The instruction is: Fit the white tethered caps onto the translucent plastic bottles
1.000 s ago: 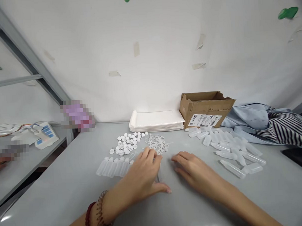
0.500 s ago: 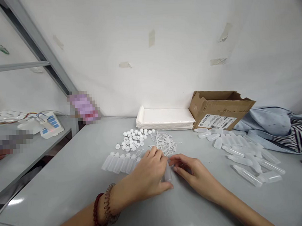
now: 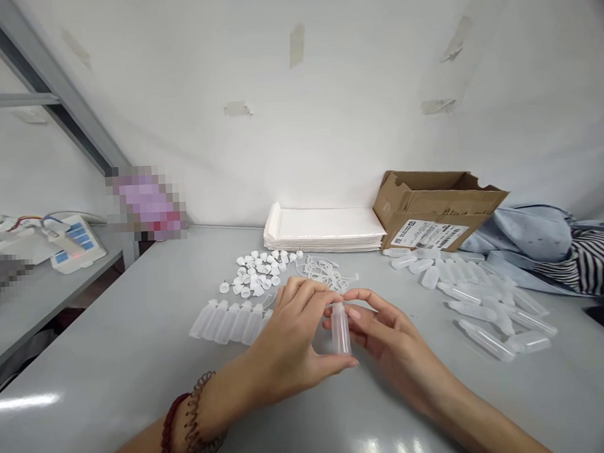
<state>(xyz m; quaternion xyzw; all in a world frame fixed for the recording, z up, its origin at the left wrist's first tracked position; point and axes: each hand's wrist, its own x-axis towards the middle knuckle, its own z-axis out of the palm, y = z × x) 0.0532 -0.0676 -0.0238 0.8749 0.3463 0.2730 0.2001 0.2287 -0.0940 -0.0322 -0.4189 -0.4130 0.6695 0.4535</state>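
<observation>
Between my two hands a small translucent plastic squeeze bottle (image 3: pixel 340 331) stands nearly upright, neck up. My left hand (image 3: pixel 299 337) holds it, with the thumb under the base and the fingertips up by the neck. My right hand (image 3: pixel 386 326) closes on its upper part from the right, index fingertip at the top and thumb beside the neck. Whether a small part sits between the fingertips is hidden. Left of my left hand lies a row of similar bottles (image 3: pixel 229 321), partly covered by that hand. Behind are white caps (image 3: pixel 256 272) and a tangle of thin white plastic strap pieces (image 3: pixel 326 271).
Loose bottles (image 3: pixel 486 312) are spread on the right of the grey table (image 3: pixel 138 367). A stack of white padded mailers (image 3: pixel 327 229) and an open cardboard box (image 3: pixel 436 204) stand against the wall. Blue and striped cloth (image 3: pixel 537 243) lies far right. A side bench holds a white device (image 3: pixel 77 244).
The bottle, mostly hidden by my left hand before, now shows upright between my hands. My right fingers have closed in on its neck. The view has shifted slightly.
</observation>
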